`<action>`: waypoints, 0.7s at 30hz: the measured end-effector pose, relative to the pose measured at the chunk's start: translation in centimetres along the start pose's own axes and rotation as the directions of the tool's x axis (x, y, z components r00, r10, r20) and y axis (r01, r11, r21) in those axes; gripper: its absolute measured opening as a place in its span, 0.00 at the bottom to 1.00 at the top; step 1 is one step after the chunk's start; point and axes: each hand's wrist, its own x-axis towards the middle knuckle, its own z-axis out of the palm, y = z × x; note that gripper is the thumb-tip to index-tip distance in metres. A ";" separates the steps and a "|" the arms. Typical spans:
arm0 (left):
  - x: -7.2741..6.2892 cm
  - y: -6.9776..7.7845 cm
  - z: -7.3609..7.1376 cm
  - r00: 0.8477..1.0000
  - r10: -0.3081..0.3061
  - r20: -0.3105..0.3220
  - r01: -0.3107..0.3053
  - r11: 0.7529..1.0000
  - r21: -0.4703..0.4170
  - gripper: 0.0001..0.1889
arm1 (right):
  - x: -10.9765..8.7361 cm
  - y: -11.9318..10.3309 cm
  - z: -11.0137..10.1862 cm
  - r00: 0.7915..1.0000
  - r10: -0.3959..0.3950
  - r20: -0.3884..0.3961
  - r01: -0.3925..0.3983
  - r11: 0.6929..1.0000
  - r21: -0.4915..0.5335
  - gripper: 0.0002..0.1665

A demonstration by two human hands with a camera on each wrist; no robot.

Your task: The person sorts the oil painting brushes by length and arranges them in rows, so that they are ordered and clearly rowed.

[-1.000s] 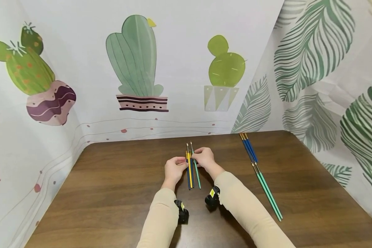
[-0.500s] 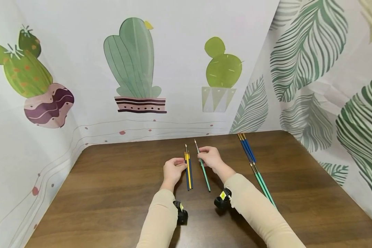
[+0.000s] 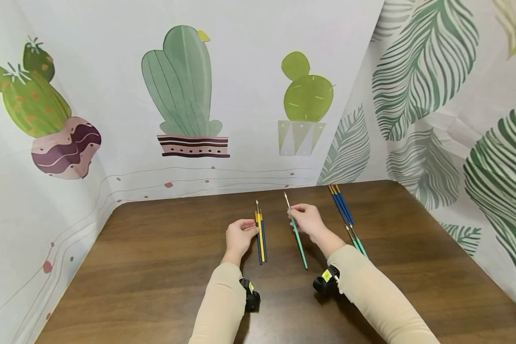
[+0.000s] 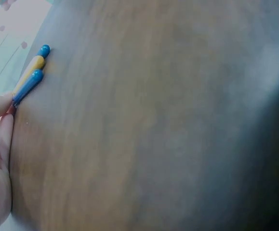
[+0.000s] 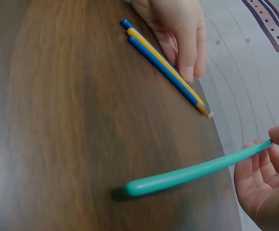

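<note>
In the head view my right hand (image 3: pixel 306 219) pinches a teal-handled paintbrush (image 3: pixel 299 242) near its ferrule, bristles pointing to the back wall. The right wrist view shows the brush's handle (image 5: pixel 192 174) slanting over the table, its rounded end close above the wood. My left hand (image 3: pixel 240 235) holds a small bundle of paintbrushes at their upper part, with thumb and fingertips. A yellow-handled paintbrush (image 3: pixel 262 239) lies in the middle, with a blue-handled one (image 3: pixel 264 241) on its right and another blue one (image 5: pixel 126 22) on its left. The fingers partly cover the bundle's upper part.
On the right of the wooden table (image 3: pixel 163 248), several blue-handled paintbrushes (image 3: pixel 343 204) lie side by side. Below them are teal-handled paintbrushes (image 3: pixel 359 245), partly hidden by the right sleeve (image 3: pixel 374 289). A wall cloth (image 3: pixel 249 95) printed with cacti and leaves rises behind the table.
My right hand has drawn the teal paintbrush away from the bundle to the right. My left hand has stayed at the yellow and blue paintbrushes.
</note>
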 end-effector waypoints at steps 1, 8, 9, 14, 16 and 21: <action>0.0 0.0 0.0 1.000 -0.002 0.000 0.002 1.000 -0.001 0.12 | 0.0 0.0 -0.3 1.000 0.001 -0.004 -0.001 1.000 0.000 0.20; 0.1 -0.1 0.0 1.000 0.001 -0.005 -0.001 1.000 -0.002 0.11 | -0.6 0.2 -2.3 0.999 -0.009 -0.037 0.009 1.000 -0.005 0.20; 0.1 -0.1 0.0 1.000 0.001 -0.006 -0.001 1.000 -0.001 0.11 | -0.7 0.2 -2.6 0.999 -0.009 -0.041 0.008 1.000 -0.009 0.20; 0.1 -0.1 0.1 1.000 -0.005 -0.006 0.005 1.000 -0.003 0.12 | -1.1 0.4 -3.9 0.999 -0.007 -0.048 0.005 1.000 -0.025 0.22; 0.1 -0.1 0.1 1.000 -0.006 -0.006 0.006 1.000 -0.002 0.12 | -1.3 0.4 -4.5 0.999 -0.010 -0.048 0.008 0.999 -0.037 0.23; 0.1 -0.1 0.0 1.000 -0.008 -0.003 0.008 1.000 0.000 0.12 | -2.0 0.4 -6.0 0.998 -0.009 -0.061 0.006 0.998 -0.059 0.24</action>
